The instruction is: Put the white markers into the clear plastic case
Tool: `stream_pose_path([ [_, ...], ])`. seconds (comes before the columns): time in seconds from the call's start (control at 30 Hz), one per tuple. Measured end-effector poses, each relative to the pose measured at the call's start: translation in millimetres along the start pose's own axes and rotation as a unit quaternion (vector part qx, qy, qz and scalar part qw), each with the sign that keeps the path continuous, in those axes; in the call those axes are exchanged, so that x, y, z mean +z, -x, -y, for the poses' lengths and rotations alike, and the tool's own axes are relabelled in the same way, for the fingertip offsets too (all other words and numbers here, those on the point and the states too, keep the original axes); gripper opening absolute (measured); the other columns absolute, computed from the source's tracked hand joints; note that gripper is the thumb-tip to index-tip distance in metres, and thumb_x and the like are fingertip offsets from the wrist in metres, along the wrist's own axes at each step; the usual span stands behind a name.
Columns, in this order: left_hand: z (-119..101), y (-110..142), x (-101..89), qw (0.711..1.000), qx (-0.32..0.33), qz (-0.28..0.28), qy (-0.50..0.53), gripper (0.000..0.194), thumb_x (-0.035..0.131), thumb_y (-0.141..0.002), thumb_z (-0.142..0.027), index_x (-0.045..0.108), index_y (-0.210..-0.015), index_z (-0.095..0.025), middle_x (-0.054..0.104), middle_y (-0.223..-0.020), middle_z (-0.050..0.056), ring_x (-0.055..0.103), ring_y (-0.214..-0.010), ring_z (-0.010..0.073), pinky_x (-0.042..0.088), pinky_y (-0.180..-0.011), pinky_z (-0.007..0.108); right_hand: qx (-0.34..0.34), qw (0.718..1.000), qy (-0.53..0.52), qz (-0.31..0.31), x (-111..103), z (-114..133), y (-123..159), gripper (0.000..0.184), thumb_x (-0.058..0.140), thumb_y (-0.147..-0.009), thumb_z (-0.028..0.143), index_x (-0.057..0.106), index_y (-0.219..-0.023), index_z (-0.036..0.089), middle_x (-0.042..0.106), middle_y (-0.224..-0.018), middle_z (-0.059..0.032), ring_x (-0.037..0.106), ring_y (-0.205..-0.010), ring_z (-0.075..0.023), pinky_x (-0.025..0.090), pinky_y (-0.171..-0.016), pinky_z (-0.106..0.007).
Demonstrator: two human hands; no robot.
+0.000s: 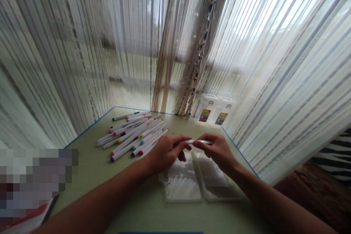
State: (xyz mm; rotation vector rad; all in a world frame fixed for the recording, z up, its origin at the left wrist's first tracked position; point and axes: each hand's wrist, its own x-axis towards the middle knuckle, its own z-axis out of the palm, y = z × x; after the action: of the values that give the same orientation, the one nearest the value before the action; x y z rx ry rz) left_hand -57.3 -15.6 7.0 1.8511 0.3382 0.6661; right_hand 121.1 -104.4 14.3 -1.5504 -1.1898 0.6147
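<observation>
A white marker (pixel 204 141) lies level between my two hands, above an open clear plastic case. My left hand (pixel 170 150) pinches its left end, and my right hand (pixel 215 150) grips it farther right. Fingers cover both ends, so the cap colour does not show. Beneath them the case's left half (pixel 184 189) contains a row of white, tube-like pieces; its right half (pixel 215 177) has a pale sheet or insert inside. To the left of my left hand is a loose pile of white markers (pixel 134 135) with caps and ends in several colours.
Two clear plastic cases (pixel 215 111) with colourful labels stand at the table's back right. String curtains (pixel 131 44) hang behind the green table (pixel 90 175), which has a blue edge. Something blurred out and a red-and-white item (pixel 38 214) are at the lower left.
</observation>
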Motion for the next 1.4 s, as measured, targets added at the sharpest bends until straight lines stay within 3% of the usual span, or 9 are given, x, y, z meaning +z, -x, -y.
stream_pose_path([
  [0.13, -2.6, -1.1, 0.2, 0.996, -0.014, -0.011, 0.082, 0.039, 0.049, -0.091, -0.036, 0.062, -0.118, -0.011, 0.071, -0.095, 0.013, 0.066, -0.058, 0.0138, 0.051, -0.061, 0.028, 0.019, 0.999, -0.046, 0.008, -0.6, -1.2, -1.5, 0.037, 0.079, -0.063, 0.048, 0.069, -0.068, 0.013, 0.045, -0.043, 0.0048, 0.035, -0.04, -0.0075, 0.023, -0.039, -0.022],
  [0.33, -3.9, -3.1, -3.7, 0.978, -0.038, -0.036, 0.2, 0.036, 0.053, -0.088, -0.035, 0.063, -0.109, -0.008, 0.07, -0.084, 0.013, 0.065, -0.059, 0.0162, 0.051, -0.06, 0.03, 0.016, 0.988, -0.145, 0.05, 0.9, -8.4, -3.7, 0.035, 0.075, -0.071, 0.047, 0.068, -0.073, 0.013, 0.043, -0.043, 0.0066, 0.033, -0.038, -0.0063, 0.027, -0.039, -0.021],
  [0.63, -2.4, -5.0, -5.4, 0.981, -0.024, -0.053, 0.185, 0.034, 0.054, -0.087, -0.033, 0.065, -0.103, -0.006, 0.07, -0.079, 0.012, 0.063, -0.058, 0.0157, 0.051, -0.058, 0.03, 0.031, 0.964, -0.254, 0.074, -0.1, -9.5, -3.3, 0.023, 0.074, -0.075, 0.035, 0.07, -0.077, 0.012, 0.047, -0.043, 0.0058, 0.038, -0.036, -0.0056, 0.03, -0.038, -0.019],
  [0.9, 1.6, -6.1, -6.2, 0.994, -0.02, -0.07, 0.078, 0.027, 0.064, -0.082, -0.033, 0.065, -0.093, -0.008, 0.068, -0.074, 0.007, 0.061, -0.056, 0.0115, 0.049, -0.055, 0.024, 0.009, 0.976, -0.209, 0.067, -0.1, -9.8, -2.5, 0.025, 0.079, -0.071, 0.033, 0.075, -0.083, 0.011, 0.066, -0.06, -0.0038, 0.051, -0.043, -0.0082, 0.04, -0.042, -0.021],
  [1.03, 2.5, -4.5, -3.4, 0.996, -0.018, -0.056, 0.061, 0.027, 0.068, -0.079, -0.034, 0.063, -0.089, -0.009, 0.066, -0.072, 0.005, 0.06, -0.057, 0.0118, 0.049, -0.054, 0.024, 0.005, 0.985, -0.158, 0.062, 1.3, -7.6, -1.2, 0.026, 0.082, -0.066, 0.034, 0.075, -0.077, 0.012, 0.065, -0.057, -0.0024, 0.052, -0.043, -0.0085, 0.041, -0.043, -0.021],
  [1.27, 3.1, -0.9, 1.9, 0.999, 0.007, -0.047, -0.001, 0.025, 0.07, -0.078, -0.035, 0.067, -0.083, -0.011, 0.065, -0.069, 0.004, 0.056, -0.057, 0.0094, 0.043, -0.051, 0.019, 0.028, 0.998, -0.039, 0.034, 1.8, -4.3, 3.6, 0.032, 0.084, -0.059, 0.04, 0.07, -0.066, 0.012, 0.055, -0.044, 0.0017, 0.046, -0.039, -0.0075, 0.032, -0.036, -0.018],
  [1.4, 3.3, -1.2, 1.7, 0.999, 0.011, -0.045, -0.004, 0.026, 0.069, -0.078, -0.036, 0.066, -0.084, -0.012, 0.065, -0.07, 0.004, 0.057, -0.058, 0.0102, 0.044, -0.052, 0.019, 0.021, 0.999, -0.025, 0.022, 2.1, -3.1, 3.5, 0.033, 0.085, -0.058, 0.04, 0.069, -0.064, 0.012, 0.052, -0.043, 0.0036, 0.043, -0.038, -0.0061, 0.03, -0.036, -0.017],
])
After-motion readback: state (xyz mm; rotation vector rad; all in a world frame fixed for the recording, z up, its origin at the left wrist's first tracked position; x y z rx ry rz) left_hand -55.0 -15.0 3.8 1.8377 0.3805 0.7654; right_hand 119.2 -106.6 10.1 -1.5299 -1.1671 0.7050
